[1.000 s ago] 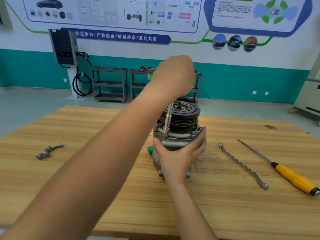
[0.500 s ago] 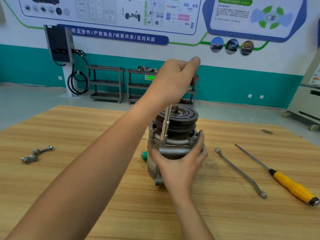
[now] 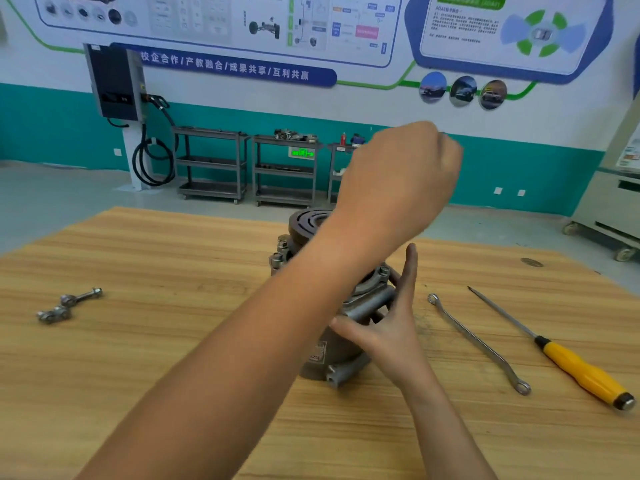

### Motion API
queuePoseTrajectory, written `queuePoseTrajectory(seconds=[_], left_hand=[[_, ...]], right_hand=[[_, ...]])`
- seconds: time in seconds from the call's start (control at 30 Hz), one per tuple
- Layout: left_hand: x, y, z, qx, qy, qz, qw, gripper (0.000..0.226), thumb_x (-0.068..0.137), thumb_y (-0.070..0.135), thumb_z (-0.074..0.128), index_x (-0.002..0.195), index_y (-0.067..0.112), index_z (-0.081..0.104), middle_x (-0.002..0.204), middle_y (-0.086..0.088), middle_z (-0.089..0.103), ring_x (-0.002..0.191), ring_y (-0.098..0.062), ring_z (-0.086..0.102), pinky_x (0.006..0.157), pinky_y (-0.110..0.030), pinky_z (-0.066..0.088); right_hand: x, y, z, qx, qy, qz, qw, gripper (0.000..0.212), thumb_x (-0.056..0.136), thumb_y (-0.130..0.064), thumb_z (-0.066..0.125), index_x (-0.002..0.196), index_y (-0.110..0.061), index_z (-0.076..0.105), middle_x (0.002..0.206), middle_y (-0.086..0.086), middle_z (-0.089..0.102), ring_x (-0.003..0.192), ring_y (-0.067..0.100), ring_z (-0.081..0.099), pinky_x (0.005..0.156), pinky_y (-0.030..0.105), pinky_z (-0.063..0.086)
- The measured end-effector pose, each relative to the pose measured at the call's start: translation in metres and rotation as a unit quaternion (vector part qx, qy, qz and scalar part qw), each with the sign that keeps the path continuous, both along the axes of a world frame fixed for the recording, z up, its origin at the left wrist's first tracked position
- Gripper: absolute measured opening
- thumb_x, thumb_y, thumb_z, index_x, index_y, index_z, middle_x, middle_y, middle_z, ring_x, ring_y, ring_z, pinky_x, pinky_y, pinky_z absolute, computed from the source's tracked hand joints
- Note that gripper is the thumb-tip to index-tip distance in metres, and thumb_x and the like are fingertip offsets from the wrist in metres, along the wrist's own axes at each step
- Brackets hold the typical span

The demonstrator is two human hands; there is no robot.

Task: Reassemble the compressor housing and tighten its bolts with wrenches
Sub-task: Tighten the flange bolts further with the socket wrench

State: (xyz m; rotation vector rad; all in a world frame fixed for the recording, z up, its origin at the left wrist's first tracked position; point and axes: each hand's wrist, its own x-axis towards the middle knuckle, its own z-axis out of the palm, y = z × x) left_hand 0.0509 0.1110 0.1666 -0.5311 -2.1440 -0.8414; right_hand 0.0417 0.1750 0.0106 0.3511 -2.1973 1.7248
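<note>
The grey compressor (image 3: pixel 332 355) stands upright on the wooden table (image 3: pixel 173 341), its dark grooved pulley (image 3: pixel 304 220) on top and bolt heads around the flange. My left forearm crosses over it, and my left hand (image 3: pixel 398 178) is curled into a fist above its far right side. The wrench it gripped earlier is hidden behind that hand, apart from a small dark tip at the knuckles. My right hand (image 3: pixel 391 323) lies flat against the housing's right side, fingers straight and pointing up, thumb touching a metal boss.
A long ring spanner (image 3: pixel 478 341) and a yellow-handled screwdriver (image 3: pixel 581 372) lie to the right of the compressor. Loose bolts with small metal pieces (image 3: pixel 65 304) sit at the far left. Grey carts stand by the back wall.
My left hand has swung to the right across the top of the compressor, hiding the upright wrench. My right hand's fingers went from wrapping the housing to lying straight against it.
</note>
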Motion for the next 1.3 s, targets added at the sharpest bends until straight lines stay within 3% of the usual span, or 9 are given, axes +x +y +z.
queuePoseTrajectory(seconds=[0.1, 0.17, 0.3, 0.5, 0.63, 0.73, 0.9, 1.1, 1.3], left_hand=[[-0.011, -0.002, -0.005, 0.149, 0.007, -0.087, 0.985, 0.053, 0.093, 0.020, 0.048, 0.047, 0.016, 0.023, 0.039, 0.004, 0.019, 0.040, -0.013, 0.026, 0.043, -0.025, 0.019], [-0.019, -0.007, -0.005, 0.175, 0.018, -0.107, 0.978, 0.052, 0.092, 0.019, 0.051, 0.047, 0.014, 0.026, 0.042, 0.004, 0.018, 0.043, -0.013, 0.021, 0.046, -0.025, 0.016], [-0.028, -0.010, -0.007, 0.189, 0.029, -0.130, 0.973, 0.049, 0.087, 0.009, 0.055, 0.047, 0.017, 0.026, 0.047, 0.005, 0.018, 0.046, -0.011, 0.020, 0.048, -0.023, 0.015], [-0.038, -0.027, 0.005, 0.177, -0.174, -0.259, 0.933, 0.045, 0.092, 0.005, 0.047, 0.050, 0.015, 0.034, 0.047, 0.003, 0.028, 0.037, -0.009, 0.022, 0.041, -0.018, 0.020], [-0.019, -0.023, 0.013, 0.010, -0.120, -0.132, 0.984, 0.039, 0.096, 0.021, 0.043, 0.058, 0.016, 0.041, 0.048, 0.008, 0.040, 0.050, -0.013, 0.042, 0.046, -0.023, 0.031], [-0.006, -0.006, 0.008, -0.114, -0.017, 0.048, 0.992, 0.031, 0.100, 0.027, 0.033, 0.072, 0.017, 0.040, 0.064, 0.006, 0.037, 0.072, -0.021, 0.043, 0.060, -0.031, 0.027], [-0.008, 0.014, -0.009, 0.162, 0.007, -0.033, 0.986, 0.045, 0.095, 0.018, 0.043, 0.054, 0.017, 0.026, 0.049, 0.004, 0.028, 0.050, -0.014, 0.028, 0.050, -0.030, 0.018], [-0.028, 0.004, -0.010, 0.267, 0.025, -0.160, 0.950, 0.042, 0.082, 0.013, 0.052, 0.047, 0.015, 0.029, 0.048, 0.000, 0.019, 0.048, -0.014, 0.019, 0.052, -0.030, 0.018], [-0.041, -0.024, -0.012, 0.344, -0.101, -0.401, 0.843, 0.039, 0.074, 0.016, 0.044, 0.036, 0.024, 0.039, 0.038, 0.011, 0.030, 0.034, -0.006, 0.022, 0.038, -0.016, 0.021]], right_hand=[[-0.004, 0.005, 0.000, 0.007, -0.007, 0.009, 1.000, 0.127, 0.041, -0.048, 0.083, 0.115, -0.080, -0.014, 0.150, -0.025, 0.002, 0.140, -0.001, 0.006, 0.116, 0.042, 0.020], [-0.010, 0.008, 0.000, 0.016, -0.022, 0.010, 1.000, 0.128, 0.041, -0.046, 0.083, 0.112, -0.079, -0.019, 0.153, -0.020, 0.005, 0.134, -0.007, 0.008, 0.113, 0.031, 0.018], [-0.025, 0.017, 0.002, 0.020, -0.030, 0.034, 0.999, 0.129, 0.044, -0.037, 0.083, 0.115, -0.072, -0.019, 0.156, -0.006, 0.013, 0.135, 0.001, 0.018, 0.109, 0.028, 0.021], [-0.052, 0.029, 0.003, 0.008, -0.094, 0.133, 0.987, 0.145, 0.047, -0.026, 0.088, 0.140, -0.047, -0.021, 0.148, -0.008, 0.020, 0.125, 0.003, 0.026, 0.104, 0.027, 0.026], [-0.047, 0.022, -0.005, -0.052, -0.104, 0.131, 0.985, 0.143, 0.041, -0.037, 0.084, 0.146, -0.040, -0.013, 0.151, -0.007, 0.019, 0.137, 0.015, 0.027, 0.113, 0.042, 0.027], [-0.042, 0.019, -0.009, -0.081, -0.084, 0.084, 0.990, 0.129, 0.048, -0.030, 0.087, 0.150, -0.029, 0.008, 0.149, -0.007, 0.029, 0.134, 0.011, 0.032, 0.109, 0.035, 0.034], [-0.040, 0.022, -0.007, -0.063, -0.052, 0.047, 0.996, 0.069, 0.063, -0.010, 0.084, 0.121, -0.023, 0.048, 0.116, -0.015, 0.056, 0.109, 0.001, 0.053, 0.076, 0.004, 0.044], [-0.045, 0.026, -0.007, -0.066, -0.072, 0.064, 0.993, 0.063, 0.048, -0.018, 0.084, 0.101, -0.032, 0.053, 0.111, -0.015, 0.060, 0.100, -0.009, 0.055, 0.078, 0.010, 0.045], [-0.048, 0.025, -0.011, -0.077, -0.070, 0.056, 0.993, 0.073, 0.043, -0.023, 0.081, 0.111, -0.024, 0.053, 0.117, -0.005, 0.062, 0.112, 0.007, 0.056, 0.094, 0.024, 0.046]])
